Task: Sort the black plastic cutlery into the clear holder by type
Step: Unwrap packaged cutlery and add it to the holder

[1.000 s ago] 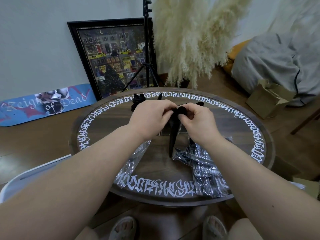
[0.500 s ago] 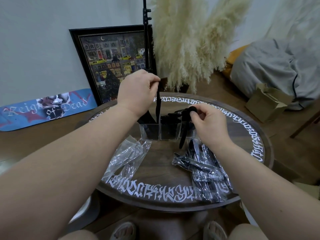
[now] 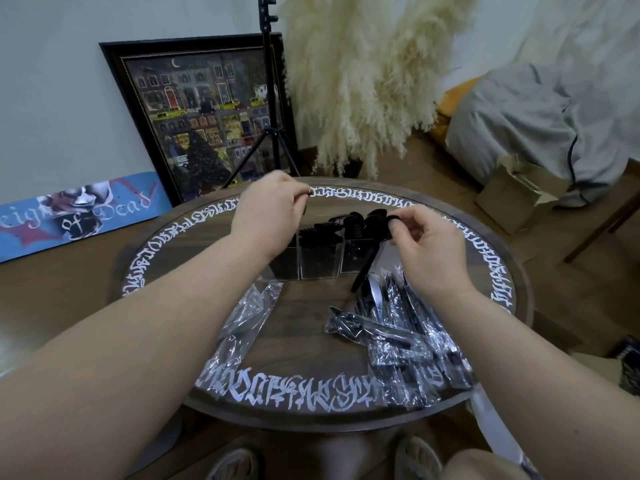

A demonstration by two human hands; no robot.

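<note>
Black plastic spoon [image 3: 367, 258] is pinched at its bowl end by the right hand [image 3: 426, 251], fingertips [image 3: 394, 226] curled onto it, handle hanging down and tilted toward the left, tip just above the table. Likely held bowl-up so it can drop handle-first into the right compartment of the clear holder [image 3: 318, 259].

Left hand [image 3: 268, 216] sits over the holder's left end, fingers curled with tips pinched together. Something thin and dark shows at the fingertips, too blurred to say if it grips a piece. Call it undetermined.

Holder stands at table centre, three compartments side by side, each already carrying black cutlery upright, heads sticking out the top. Which type sits in which compartment can't be read reliably from here.

Wrapped cutlery packs [image 3: 398, 337] are piled right of centre under the right forearm, close to the working hand for short reach. Empty wrappers [image 3: 249, 310] lie left of centre, kept apart from the full ones.

Round table [image 3: 304, 355] has white lettering around its rim. Judgement: task is mid-way, a good stack is still unwrapped.
</note>
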